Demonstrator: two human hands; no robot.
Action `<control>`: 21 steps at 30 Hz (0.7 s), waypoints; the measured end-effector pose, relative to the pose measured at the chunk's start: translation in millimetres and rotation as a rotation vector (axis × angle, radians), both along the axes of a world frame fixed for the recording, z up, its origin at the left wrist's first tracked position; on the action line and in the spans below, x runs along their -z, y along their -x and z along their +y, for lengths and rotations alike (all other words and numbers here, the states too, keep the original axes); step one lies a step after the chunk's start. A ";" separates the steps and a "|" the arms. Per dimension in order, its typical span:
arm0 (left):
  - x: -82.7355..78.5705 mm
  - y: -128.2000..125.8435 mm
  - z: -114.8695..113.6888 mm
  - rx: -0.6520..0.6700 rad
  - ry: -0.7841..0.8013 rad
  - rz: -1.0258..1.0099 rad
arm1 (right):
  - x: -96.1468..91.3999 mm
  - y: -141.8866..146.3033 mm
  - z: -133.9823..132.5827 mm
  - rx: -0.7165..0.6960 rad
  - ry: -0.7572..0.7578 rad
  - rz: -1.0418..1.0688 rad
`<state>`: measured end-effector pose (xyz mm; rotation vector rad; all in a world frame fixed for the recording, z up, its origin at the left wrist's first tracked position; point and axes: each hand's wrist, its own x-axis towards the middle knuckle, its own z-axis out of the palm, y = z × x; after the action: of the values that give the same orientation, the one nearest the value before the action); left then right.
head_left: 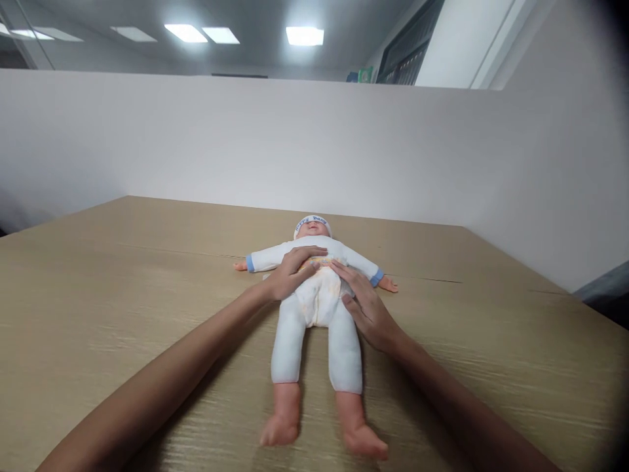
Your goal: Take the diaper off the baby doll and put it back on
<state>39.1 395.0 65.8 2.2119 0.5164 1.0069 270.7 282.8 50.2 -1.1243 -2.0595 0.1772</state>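
Note:
A baby doll (339,249) lies on its back, its head away from me and its bare feet towards me. It wears a white suit with blue cuffs, a white cap (313,219) with lettering, and a white diaper (318,298) with yellow-orange print. My left hand (293,272) rests flat across the doll's belly at the diaper's upper left side, fingers stretched out. On the other side, my right hand (366,305) lies against the diaper's right edge, with its fingers extended over the waist. Both palms are hidden from view.
The doll lies on a wide wooden table (147,295) with thin seams across it. A white partition wall (275,144) stands behind the table's far edge and continues along the right. Lit ceiling panels show above it.

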 end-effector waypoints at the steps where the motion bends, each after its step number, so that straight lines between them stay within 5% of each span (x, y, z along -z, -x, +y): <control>1: -0.5 1.4 -3.0 -0.012 0.009 0.000 | -1.1 -0.9 -0.4 0.006 -0.006 0.003; 5: 2.9 34.3 -11.8 -0.154 -0.058 0.050 | -15.6 3.7 -7.0 0.051 -0.047 0.000; 11: 36.9 99.8 -11.3 -0.490 -0.146 0.366 | -56.0 42.8 5.6 0.103 -0.089 -0.080; 15: 44.7 99.9 -5.7 -0.548 -0.125 0.504 | -71.9 70.8 35.4 0.036 0.015 -0.241; 21: 33.8 97.1 -1.0 -0.567 0.098 0.570 | -72.4 86.8 59.6 0.124 0.184 -0.273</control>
<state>-58.0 394.1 32.0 2.2968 1.4749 0.5625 184.0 342.5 122.6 -1.4536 -2.2371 0.1612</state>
